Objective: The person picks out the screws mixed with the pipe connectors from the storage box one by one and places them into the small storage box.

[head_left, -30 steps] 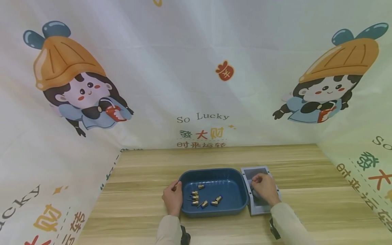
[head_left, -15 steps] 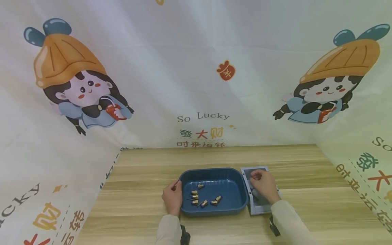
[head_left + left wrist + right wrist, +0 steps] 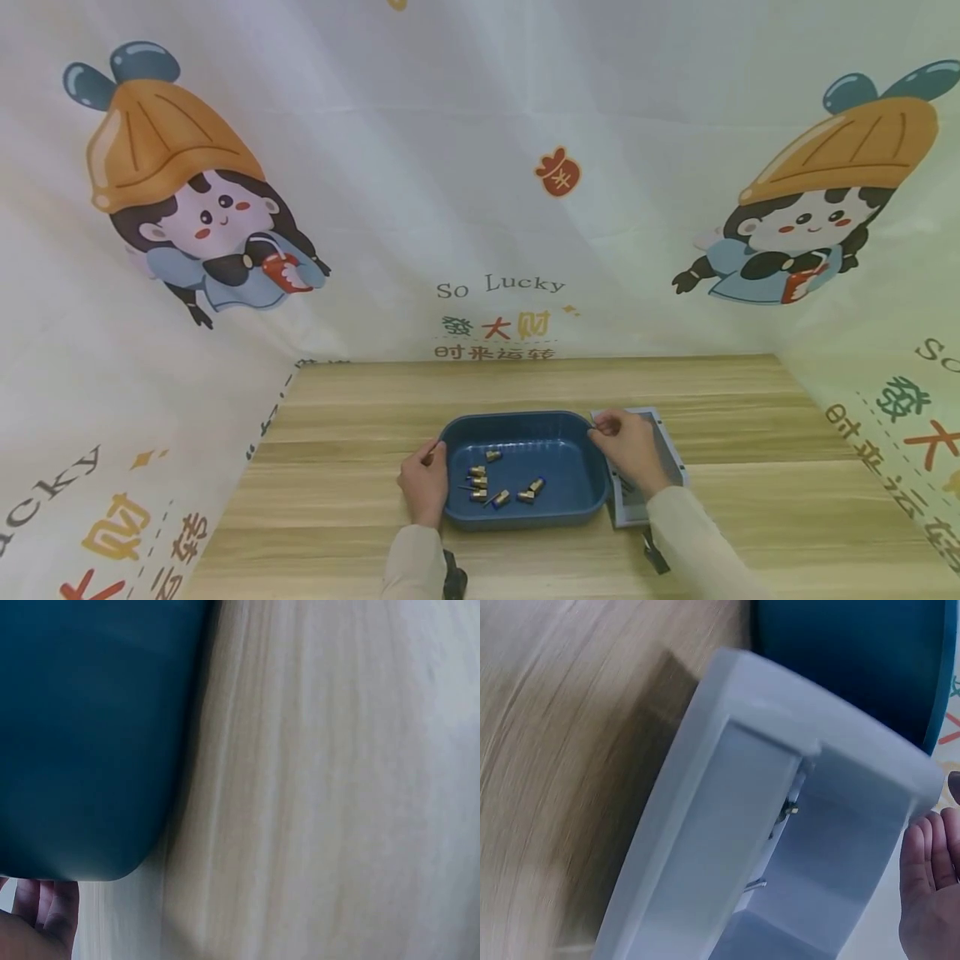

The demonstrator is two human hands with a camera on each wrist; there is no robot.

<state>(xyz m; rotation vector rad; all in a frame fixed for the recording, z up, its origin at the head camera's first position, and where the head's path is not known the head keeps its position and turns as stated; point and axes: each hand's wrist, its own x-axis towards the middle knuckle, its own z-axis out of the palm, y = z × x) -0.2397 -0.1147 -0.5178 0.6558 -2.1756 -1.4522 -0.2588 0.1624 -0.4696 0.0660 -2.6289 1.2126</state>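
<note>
A dark blue tray (image 3: 558,471) stands on the table with several small brass fittings (image 3: 478,483) with blue ends lying in its left half. My left hand (image 3: 423,483) grips the tray's left rim; the left wrist view shows its fingers (image 3: 60,911) against the tray wall. My right hand (image 3: 630,450) is at the tray's right rim, over the near side of a grey box (image 3: 671,442), thumb and forefinger drawn together. I cannot tell what is between those fingertips. Inside the box, the right wrist view shows a small brass piece (image 3: 789,810) and a thin metal pin (image 3: 755,885).
The grey box sits right beside the tray's right end. Both rest on a wood-grain table (image 3: 360,417), closed in at the back and sides by a printed cloth (image 3: 390,183).
My right hand has moved left from over the grey box to the tray's right rim. The left hand, the tray and the fittings have stayed in place.
</note>
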